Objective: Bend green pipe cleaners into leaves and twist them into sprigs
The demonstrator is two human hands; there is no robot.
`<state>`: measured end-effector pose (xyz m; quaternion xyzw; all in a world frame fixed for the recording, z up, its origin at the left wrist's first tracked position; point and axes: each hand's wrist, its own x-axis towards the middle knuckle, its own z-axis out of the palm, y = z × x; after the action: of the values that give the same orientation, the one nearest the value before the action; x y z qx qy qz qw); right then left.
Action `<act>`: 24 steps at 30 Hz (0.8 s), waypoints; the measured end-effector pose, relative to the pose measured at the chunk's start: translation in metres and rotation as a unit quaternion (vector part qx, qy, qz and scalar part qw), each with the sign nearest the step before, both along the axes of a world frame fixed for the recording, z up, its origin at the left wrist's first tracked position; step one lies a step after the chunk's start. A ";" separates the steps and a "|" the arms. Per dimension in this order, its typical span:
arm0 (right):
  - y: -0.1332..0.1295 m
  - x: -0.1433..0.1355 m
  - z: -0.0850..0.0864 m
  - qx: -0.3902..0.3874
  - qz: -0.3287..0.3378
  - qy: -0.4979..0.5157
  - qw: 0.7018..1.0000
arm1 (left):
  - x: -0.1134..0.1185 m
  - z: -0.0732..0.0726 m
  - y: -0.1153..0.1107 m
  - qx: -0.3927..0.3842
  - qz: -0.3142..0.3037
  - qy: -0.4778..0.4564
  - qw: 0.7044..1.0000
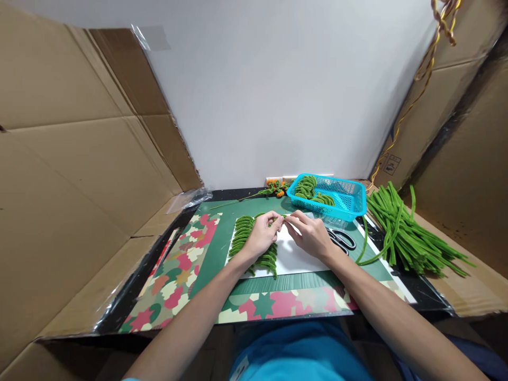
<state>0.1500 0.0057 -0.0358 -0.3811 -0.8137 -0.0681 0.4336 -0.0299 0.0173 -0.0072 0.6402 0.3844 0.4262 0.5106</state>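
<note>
1. Through my remote feed I find the green piece (283, 218) at the meeting fingertips, over the far part of the white sheet (296, 257); the fingers hide most of it.
2. My left hand (263, 233) pinches it, and my right hand (311, 233) appears closed on it too. I judge that paired fingertip grips suit something so small and soft.
3. Beside and below my left hand, curved green pieces (241, 237) lie in rows on the white sheet, probably lined up to avoid tangling.
4. Scissors (344, 241) lie just beyond my right forearm, partly hidden by it, within easy reach.
5. Behind them, a blue basket (354, 203) holds more curved pieces; its walls presumably stop them scattering.
6. Long green stems (420, 238) are heaped at the counter's (431, 290) right end, likely to spare working room.
7. Orange flowers (280, 189) lie at the back, beyond the green mat (216, 254).
</note>
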 end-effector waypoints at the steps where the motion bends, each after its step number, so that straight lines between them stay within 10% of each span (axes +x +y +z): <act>1: 0.000 0.001 0.000 0.008 -0.002 -0.010 1.000 | 0.000 0.001 -0.001 -0.001 -0.002 -0.001 1.000; 24: -0.002 -0.007 0.001 -0.102 0.066 0.118 0.986 | -0.005 0.009 -0.010 -0.024 -0.048 -0.007 0.999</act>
<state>0.1427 0.0039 -0.0345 -0.3741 -0.7831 0.0894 0.4888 -0.0344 0.0073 0.0023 0.6428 0.3598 0.3959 0.5482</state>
